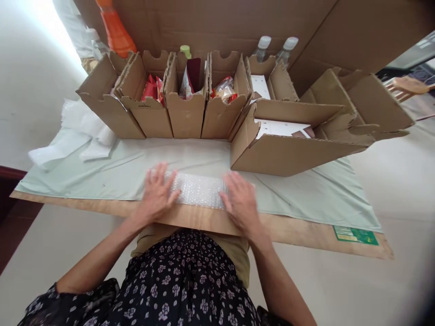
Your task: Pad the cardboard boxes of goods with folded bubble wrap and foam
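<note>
A strip of clear bubble wrap point(200, 189) lies flat near the front edge of the cloth-covered table. On its left end rests my left hand point(159, 192), fingers spread and palm down. My right hand point(240, 197) lies over the right end with its fingers stretched out and the thumb apart. Both hands press on the wrap from above, hiding its two ends. Whether anything lies inside or under the strip I cannot tell.
Behind the strip stands a row of open cardboard bins point(188, 117) with red packets in some. A larger cardboard bin point(292, 154) sits at the right. Loose bubble wrap point(91, 127) lies at the left. Bottles point(261, 47) and an orange bottle point(117, 34) stand behind.
</note>
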A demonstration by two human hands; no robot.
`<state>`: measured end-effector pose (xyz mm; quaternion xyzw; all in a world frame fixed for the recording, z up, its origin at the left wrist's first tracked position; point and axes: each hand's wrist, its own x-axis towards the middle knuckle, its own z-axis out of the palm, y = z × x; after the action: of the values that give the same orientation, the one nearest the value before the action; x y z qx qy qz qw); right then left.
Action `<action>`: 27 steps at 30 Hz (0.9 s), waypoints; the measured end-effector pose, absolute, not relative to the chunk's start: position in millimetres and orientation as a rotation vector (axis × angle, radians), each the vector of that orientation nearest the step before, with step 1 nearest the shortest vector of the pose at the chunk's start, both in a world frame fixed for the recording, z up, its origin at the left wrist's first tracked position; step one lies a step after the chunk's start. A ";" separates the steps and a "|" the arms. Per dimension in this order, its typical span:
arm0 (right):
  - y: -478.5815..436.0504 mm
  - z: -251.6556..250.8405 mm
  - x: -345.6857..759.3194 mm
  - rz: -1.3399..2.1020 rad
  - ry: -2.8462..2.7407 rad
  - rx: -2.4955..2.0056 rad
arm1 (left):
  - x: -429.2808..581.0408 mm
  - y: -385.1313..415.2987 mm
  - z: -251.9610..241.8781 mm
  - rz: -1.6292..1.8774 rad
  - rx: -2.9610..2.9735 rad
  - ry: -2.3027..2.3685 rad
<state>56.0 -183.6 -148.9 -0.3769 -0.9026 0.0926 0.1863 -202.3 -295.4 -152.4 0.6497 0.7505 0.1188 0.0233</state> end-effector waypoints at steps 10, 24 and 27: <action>-180.3 -182.7 126.6 0.081 -2.560 -1.044 | -241.2 -329.0 -161.7 0.193 1.931 2.424; -156.2 -163.2 122.1 0.609 -2.265 -1.293 | -242.6 -316.5 -153.3 0.785 1.455 2.473; -176.5 -147.0 132.8 0.852 -2.162 -1.381 | -254.3 -302.0 -131.8 0.843 1.413 2.376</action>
<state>132.8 -176.5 -147.0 -0.4988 -0.7806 0.3077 0.2174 -254.3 -302.0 -131.8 0.4852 0.8156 0.2893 0.1254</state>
